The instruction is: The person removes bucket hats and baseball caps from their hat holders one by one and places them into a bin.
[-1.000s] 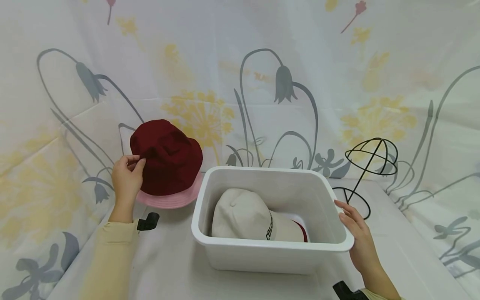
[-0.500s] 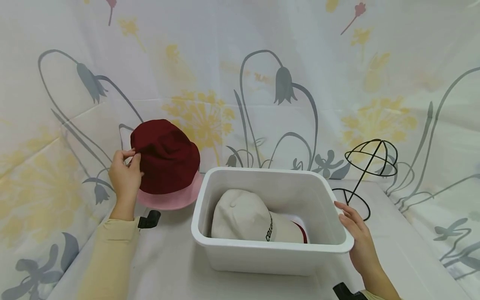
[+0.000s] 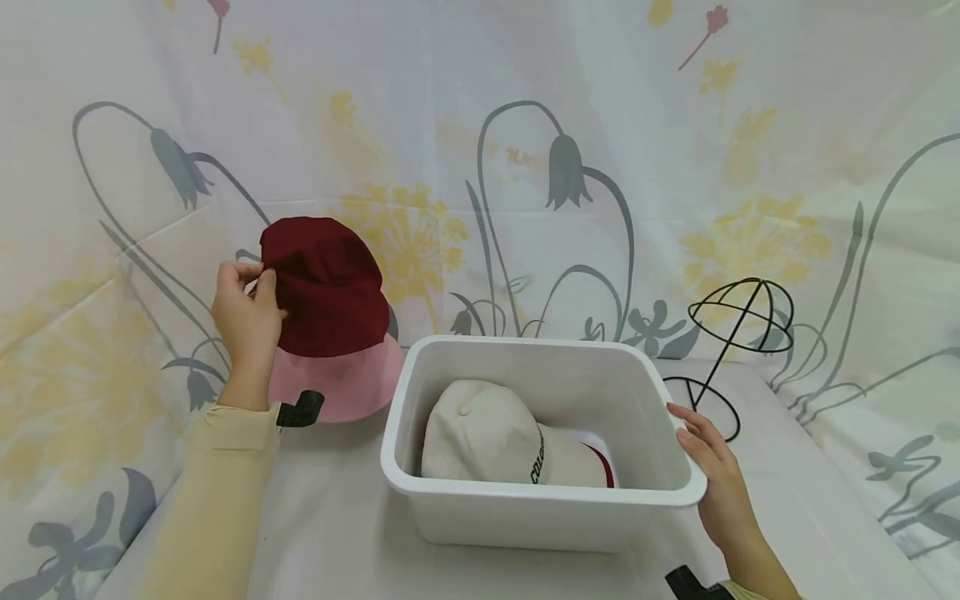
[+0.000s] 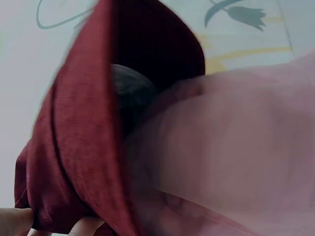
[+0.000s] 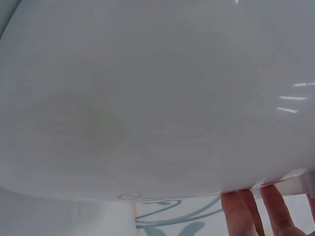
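My left hand (image 3: 247, 308) pinches the edge of a dark red bucket hat (image 3: 322, 292) at the left. Right below it is a pink hat (image 3: 341, 383), overlapped by the red one in the head view. In the left wrist view the red hat (image 4: 78, 147) shows its open underside, and the pink hat (image 4: 236, 137) is blurred beside it. My right hand (image 3: 720, 483) grips the right rim of a white plastic bin (image 3: 525, 517). Inside the bin lies a cream baseball cap (image 3: 480, 429) with dark lettering and a dark red brim edge.
A black wire hat stand (image 3: 723, 342) stands behind the bin's right end. A white table surface (image 3: 330, 517) lies under everything. Flower-printed fabric (image 3: 450, 108) hangs behind and at both sides.
My left hand has raised the red bucket hat, tilting it upward and slightly left, so more of the pink hat shows. The right hand and the bin have stayed nearly still.
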